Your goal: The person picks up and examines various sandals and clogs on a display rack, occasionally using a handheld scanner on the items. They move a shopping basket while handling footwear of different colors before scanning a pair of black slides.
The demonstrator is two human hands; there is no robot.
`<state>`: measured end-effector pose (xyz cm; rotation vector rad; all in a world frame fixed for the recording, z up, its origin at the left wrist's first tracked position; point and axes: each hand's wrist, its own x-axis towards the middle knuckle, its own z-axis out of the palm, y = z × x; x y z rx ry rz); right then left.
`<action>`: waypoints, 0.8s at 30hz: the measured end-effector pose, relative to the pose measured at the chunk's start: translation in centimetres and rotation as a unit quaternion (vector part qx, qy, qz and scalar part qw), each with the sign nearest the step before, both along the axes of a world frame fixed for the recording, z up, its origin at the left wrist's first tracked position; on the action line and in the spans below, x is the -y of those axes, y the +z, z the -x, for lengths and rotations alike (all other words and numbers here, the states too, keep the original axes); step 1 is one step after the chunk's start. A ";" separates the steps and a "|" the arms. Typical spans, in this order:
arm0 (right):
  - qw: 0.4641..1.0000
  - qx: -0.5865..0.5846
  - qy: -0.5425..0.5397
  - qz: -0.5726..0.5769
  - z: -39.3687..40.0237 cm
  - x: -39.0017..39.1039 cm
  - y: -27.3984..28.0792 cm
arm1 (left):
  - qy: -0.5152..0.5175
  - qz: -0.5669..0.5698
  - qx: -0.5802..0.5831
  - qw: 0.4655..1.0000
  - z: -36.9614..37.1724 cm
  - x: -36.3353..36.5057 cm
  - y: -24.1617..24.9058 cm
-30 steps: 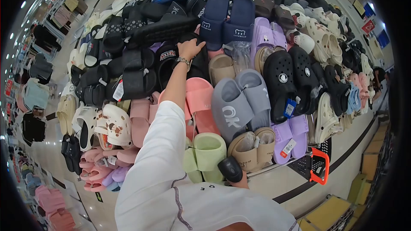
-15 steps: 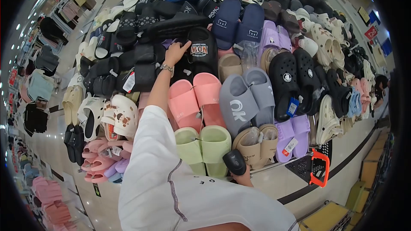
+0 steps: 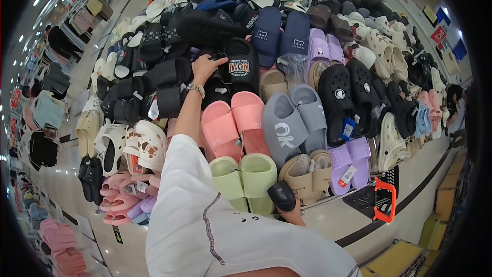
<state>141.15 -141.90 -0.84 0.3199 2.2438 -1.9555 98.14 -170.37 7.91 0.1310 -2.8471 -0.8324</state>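
My left hand (image 3: 206, 70) reaches into a pile of black slides, one finger or the thumb stretched right to the edge of a black slide (image 3: 240, 66) with printed lettering. Its other fingers curl down over black footwear and are partly hidden. Just behind, another black slide (image 3: 205, 28) is blurred. At the front, my right hand (image 3: 293, 214) is closed around a rounded black object (image 3: 282, 196) whose kind I cannot make out. Pink slides (image 3: 236, 123), green slides (image 3: 243, 182) and grey slides (image 3: 294, 123) lie between my hands.
Navy slides (image 3: 280, 36), black clogs (image 3: 348, 100) and lilac slides (image 3: 349, 164) fill the display to the right. An orange-red handle (image 3: 384, 200) sticks out by its front right corner. Clothing racks (image 3: 77, 18) stand at left, and yellow-topped boxes (image 3: 394, 259) sit at lower right.
My left hand has shifted slightly left and down, its fingers now curled more over the black slides. The black slide behind it has moved. My right hand still holds the black object.
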 end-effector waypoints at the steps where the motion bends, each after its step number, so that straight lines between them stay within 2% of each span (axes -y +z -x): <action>1: 0.999 0.047 0.016 0.003 0.0 -0.3 -0.1 | -0.003 0.001 -0.012 1.000 -0.2 -0.1 1.0; 2: 0.995 0.094 0.032 0.006 -0.1 -0.4 -0.2 | -0.006 0.001 -0.024 1.000 -0.3 -0.2 1.8; 3: 0.995 0.092 0.031 0.009 -0.1 -0.5 -0.3 | -0.007 0.004 -0.026 1.000 -0.1 -0.4 2.2; 5: 0.997 0.072 0.034 0.006 -0.1 -0.5 -0.5 | -0.067 0.012 -0.116 0.991 0.5 -1.1 3.0; 7: 0.997 0.074 0.034 0.009 -0.1 -0.5 -0.6 | -0.083 0.013 -0.104 0.991 1.3 -2.0 3.1; 9: 0.996 0.078 0.032 0.009 0.1 -0.5 -0.4 | -0.069 0.095 -0.178 0.977 2.5 -2.8 1.5; 11: 0.998 0.047 0.039 0.004 0.1 -0.5 -0.1 | -0.074 0.092 -0.171 0.978 3.2 -3.1 0.0; 14: 0.999 0.014 0.027 -0.031 0.6 -0.1 1.8 | -0.117 0.056 -0.085 0.988 2.8 -3.7 -0.6; 17: 0.999 0.043 0.021 0.014 0.4 -0.2 1.2 | -0.119 0.018 -0.062 0.991 3.3 -2.7 -4.0; 24: 0.999 0.029 0.022 -0.026 0.5 -0.1 1.2 | -0.111 0.021 -0.043 0.993 3.4 -2.7 -4.0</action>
